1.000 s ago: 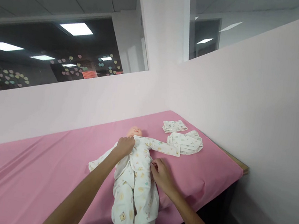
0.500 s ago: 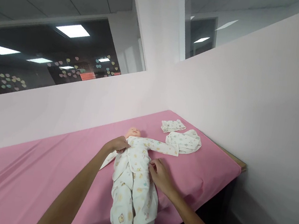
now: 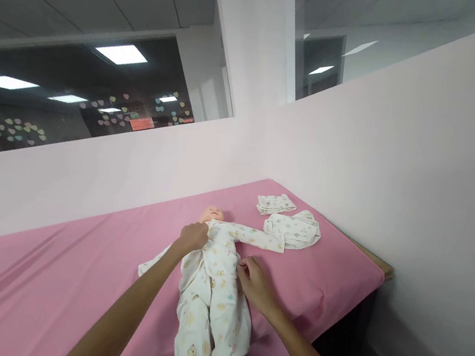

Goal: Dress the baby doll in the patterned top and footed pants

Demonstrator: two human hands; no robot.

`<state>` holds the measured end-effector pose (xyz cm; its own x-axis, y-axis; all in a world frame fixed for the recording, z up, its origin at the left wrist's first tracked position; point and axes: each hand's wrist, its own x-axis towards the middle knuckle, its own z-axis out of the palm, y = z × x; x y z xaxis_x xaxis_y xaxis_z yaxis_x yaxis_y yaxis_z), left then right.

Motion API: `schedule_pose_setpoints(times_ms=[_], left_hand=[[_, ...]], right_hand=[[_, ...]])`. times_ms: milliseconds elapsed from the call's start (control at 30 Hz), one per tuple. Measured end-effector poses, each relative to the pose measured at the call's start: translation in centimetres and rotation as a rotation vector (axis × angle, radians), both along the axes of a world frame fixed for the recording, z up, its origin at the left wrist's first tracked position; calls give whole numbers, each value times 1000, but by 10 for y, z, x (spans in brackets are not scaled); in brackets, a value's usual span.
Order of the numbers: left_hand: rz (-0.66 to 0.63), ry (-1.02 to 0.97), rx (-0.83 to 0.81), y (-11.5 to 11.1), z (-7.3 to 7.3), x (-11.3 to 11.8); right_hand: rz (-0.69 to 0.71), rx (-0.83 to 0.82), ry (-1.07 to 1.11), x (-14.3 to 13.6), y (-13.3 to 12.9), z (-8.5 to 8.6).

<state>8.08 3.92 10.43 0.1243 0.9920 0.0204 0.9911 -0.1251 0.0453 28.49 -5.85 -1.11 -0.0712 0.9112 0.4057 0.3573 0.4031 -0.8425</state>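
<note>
Curling the left hand [image 3: 193,238] over the patterned jacket [image 3: 221,253] at the upper chest of the doll [image 3: 215,214], laid face-up on a pink sheet [image 3: 64,277]; cannot tell how tightly from this angle. Resting the right hand [image 3: 255,279], curled narrow, at the doll's waist, on the side of the outstretched sleeve [image 3: 259,238]; cannot tell whether gripping cloth. Probably best to steady the jacket lightly at the waist, smooth flat from the doll's neck downward, and avoid tugging hard enough to twist the doll.
</note>
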Motion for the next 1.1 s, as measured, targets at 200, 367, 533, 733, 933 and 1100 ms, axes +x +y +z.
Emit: schedule_pose_setpoints(times_ms=[200,367,533,733,933,1100], left_hand=[[-146,-207,-62,-8,9,-6],[-194,-430,-117,-23,7,-14],[-114,-560,-127,-48,4,-10],[-41,-399,-87,-61,6,-2],[-40,-466,-218,-66,10,-4],[-41,-424,-172,-65,7,-3]], right_hand=[[-14,-6,-25,-1,0,2],[-4,-1,-9,0,1,0],[1,-2,-18,0,2,0],[-5,12,-17,0,2,-1],[-16,3,-35,0,2,0],[0,-8,-26,0,0,2]])
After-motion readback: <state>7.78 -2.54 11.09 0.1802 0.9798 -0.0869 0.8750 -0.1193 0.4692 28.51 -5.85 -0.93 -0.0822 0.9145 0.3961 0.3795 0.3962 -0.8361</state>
